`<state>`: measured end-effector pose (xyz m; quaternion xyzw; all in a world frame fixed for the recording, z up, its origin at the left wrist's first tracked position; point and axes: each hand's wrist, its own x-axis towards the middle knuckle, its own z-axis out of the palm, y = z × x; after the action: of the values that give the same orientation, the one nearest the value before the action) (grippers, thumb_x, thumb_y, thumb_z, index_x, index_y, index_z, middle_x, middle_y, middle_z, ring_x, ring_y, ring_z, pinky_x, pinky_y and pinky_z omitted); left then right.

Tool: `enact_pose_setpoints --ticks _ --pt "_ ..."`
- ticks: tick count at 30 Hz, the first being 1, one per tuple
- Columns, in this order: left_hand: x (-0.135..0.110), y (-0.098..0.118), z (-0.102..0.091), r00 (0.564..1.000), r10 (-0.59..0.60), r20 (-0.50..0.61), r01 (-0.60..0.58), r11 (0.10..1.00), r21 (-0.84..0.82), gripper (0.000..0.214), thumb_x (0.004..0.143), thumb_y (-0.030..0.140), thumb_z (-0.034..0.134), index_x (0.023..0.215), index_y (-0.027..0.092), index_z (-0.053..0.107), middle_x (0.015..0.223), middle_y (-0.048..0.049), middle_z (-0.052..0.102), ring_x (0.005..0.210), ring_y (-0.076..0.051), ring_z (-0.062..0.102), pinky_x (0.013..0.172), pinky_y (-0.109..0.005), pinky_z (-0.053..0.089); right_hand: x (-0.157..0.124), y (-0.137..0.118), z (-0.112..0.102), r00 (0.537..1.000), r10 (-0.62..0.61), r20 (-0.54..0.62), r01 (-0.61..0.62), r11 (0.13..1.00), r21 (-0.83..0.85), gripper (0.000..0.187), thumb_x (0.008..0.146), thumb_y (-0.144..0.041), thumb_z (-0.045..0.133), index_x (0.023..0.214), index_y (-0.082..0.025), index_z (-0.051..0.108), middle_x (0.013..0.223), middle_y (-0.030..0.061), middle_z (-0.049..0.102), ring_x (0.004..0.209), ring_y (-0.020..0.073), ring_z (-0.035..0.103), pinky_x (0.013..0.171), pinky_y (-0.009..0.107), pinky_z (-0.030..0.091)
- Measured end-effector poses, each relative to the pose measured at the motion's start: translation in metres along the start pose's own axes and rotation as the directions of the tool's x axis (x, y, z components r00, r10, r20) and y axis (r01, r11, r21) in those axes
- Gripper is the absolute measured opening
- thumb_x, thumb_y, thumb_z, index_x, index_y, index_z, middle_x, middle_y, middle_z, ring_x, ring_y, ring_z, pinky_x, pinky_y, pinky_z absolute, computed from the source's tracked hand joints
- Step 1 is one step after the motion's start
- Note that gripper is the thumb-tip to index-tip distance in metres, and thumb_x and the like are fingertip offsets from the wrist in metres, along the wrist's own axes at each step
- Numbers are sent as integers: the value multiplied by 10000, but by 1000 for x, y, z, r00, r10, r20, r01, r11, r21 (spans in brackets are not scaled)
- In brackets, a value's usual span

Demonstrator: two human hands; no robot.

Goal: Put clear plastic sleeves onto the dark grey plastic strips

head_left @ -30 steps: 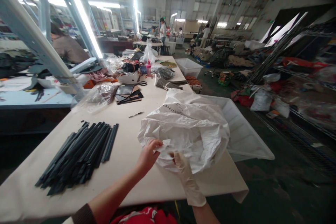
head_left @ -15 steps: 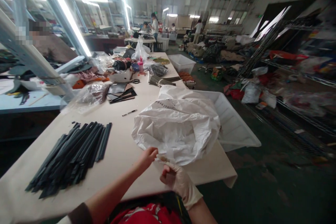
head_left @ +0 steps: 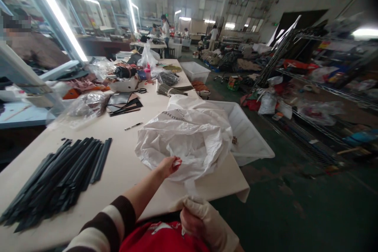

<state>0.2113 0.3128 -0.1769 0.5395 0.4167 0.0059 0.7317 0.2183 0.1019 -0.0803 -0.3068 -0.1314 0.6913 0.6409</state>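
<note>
A crumpled white woven sack [head_left: 186, 141] lies on the beige table [head_left: 124, 165] near its right front corner. My bare left hand [head_left: 169, 165] pinches the sack's near edge. My right hand [head_left: 201, 220], in a white glove, is closed on a strip or cord of the sack's material, stretched down over the table's front edge toward my body. To the left, apart from both hands, lies a pile of long dark strips [head_left: 59, 181].
A white plastic tray [head_left: 251, 141] sits off the table's right side. A pen [head_left: 133, 126], clear bags [head_left: 79, 108], black sheets [head_left: 124, 104], scissors and clutter fill the far table. Wire shelves [head_left: 325, 86] stand right. A person sits left, others work far back.
My gloved right hand has drawn back from the sack's edge to below the table front, pulling a strip of the sack with it. The left hand keeps its pinch. The view turned right.
</note>
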Motion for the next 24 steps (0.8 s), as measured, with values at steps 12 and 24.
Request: enact_pose_setpoints --ticks 12,24 --pt "-84 3 27 906 -161 392 28 945 325 295 741 365 521 551 148 586 423 0 561 391 -112 483 408 -205 311 60 29 -69 981 -80 -177 102 988 115 391 748 -529 595 832 -151 649 802 64 646 760 185 585 703 327 448" --pt "2 23 33 926 315 206 -324 388 863 289 744 257 603 1017 167 637 1070 -127 627 908 -227 604 755 -295 435 32 -3 -104 816 -31 -577 340 833 436 195 618 -44 660 750 -186 640 669 -32 641 646 98 610 735 283 505"
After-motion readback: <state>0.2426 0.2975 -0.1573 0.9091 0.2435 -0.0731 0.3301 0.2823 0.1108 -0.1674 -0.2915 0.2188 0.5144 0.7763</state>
